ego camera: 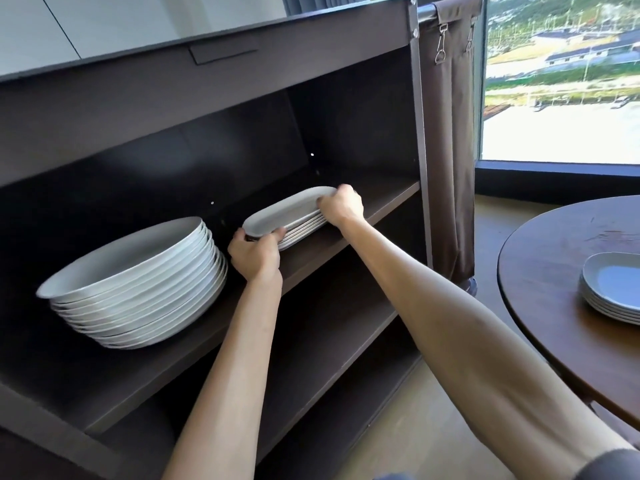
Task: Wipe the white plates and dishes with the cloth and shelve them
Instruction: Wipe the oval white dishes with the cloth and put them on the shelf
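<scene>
1. White oval dish (289, 209), held at both ends: left hand (254, 256) curled round the near-left end, right hand (341, 206) clamped on the far-right end, right above the stack of oval dishes (304, 232) on the upper shelf (388, 199).
2. Best lowered level, both ends together, rims lined up with the stack beneath before letting go; judged, not seen.
3. Worth sliding fingers out sideways once the weight is down, so no fingertip gets pinched and no rim chips.
4. Worth keeping clear of the tall stack of round plates (135, 285) to the left on the same shelf, near the left hand but apart from it.
5. No cloth in view anywhere; wiping of this dish presumably done.
6. Dark brown cabinet (242, 74), open-fronted, with a lower shelf (332, 323) under the arms.
7. Round dark wooden worktop (554, 258) at right, carrying a short pile of dishes (613, 289), probably waiting to be wiped.
8. Brown fabric bag (450, 133) clipped to the cabinet's side; beyond it a large window (561, 81) onto buildings and a road.
</scene>
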The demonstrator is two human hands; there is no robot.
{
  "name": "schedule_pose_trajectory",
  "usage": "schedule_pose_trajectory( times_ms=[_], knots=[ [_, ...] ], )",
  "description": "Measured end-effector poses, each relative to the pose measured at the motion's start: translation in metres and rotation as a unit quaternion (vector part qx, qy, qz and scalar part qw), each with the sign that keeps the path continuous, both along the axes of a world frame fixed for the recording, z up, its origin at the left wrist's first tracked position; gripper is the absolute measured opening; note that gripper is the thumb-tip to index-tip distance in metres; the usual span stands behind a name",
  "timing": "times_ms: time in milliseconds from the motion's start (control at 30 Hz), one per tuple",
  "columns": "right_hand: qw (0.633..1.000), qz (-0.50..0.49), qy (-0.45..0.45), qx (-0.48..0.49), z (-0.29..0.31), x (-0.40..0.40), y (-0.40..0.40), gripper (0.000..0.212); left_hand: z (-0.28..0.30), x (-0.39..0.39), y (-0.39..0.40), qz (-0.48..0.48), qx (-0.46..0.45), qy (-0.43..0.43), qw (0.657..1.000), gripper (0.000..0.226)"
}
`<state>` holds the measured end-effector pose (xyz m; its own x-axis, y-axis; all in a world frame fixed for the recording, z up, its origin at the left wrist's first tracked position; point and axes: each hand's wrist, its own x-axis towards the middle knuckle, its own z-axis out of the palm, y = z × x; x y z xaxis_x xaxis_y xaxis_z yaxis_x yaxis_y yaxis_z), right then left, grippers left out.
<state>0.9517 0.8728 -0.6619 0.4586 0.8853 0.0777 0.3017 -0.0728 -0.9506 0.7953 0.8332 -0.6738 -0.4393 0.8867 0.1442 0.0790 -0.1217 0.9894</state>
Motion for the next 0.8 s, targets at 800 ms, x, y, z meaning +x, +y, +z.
schedule_pose_trajectory(
  times_ms=[800],
  knots=[
    [0.859, -0.489, -0.141, 0.057, -0.111, 0.271, -0.312, 0.035, -0.117, 0.318, -0.192, -0.457, 0.113, 0.341, 0.814, 0.061]
  ],
)
